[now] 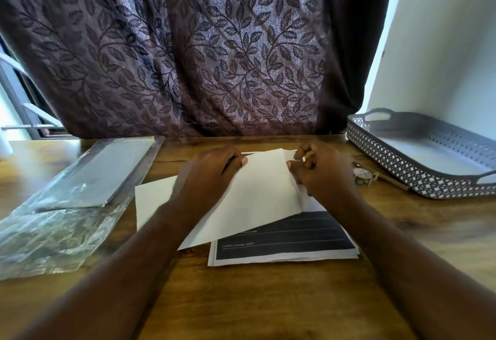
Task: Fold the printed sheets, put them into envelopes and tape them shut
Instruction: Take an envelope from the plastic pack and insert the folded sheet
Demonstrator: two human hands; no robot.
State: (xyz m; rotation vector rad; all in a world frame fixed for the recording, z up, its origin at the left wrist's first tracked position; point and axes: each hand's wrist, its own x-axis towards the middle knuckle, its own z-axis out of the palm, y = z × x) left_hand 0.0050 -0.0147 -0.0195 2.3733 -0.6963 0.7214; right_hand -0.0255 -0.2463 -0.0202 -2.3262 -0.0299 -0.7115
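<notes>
My left hand (pixel 212 170) grips the white paper envelope (pixel 257 194) while my right hand (pixel 322 175) pinches its right end, above the stack of dark-printed sheets (pixel 290 240).

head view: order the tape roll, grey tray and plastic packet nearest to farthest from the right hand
1. tape roll, just right of the right hand
2. grey tray, farther right, by the wall
3. plastic packet, far left, past the left hand
</notes>
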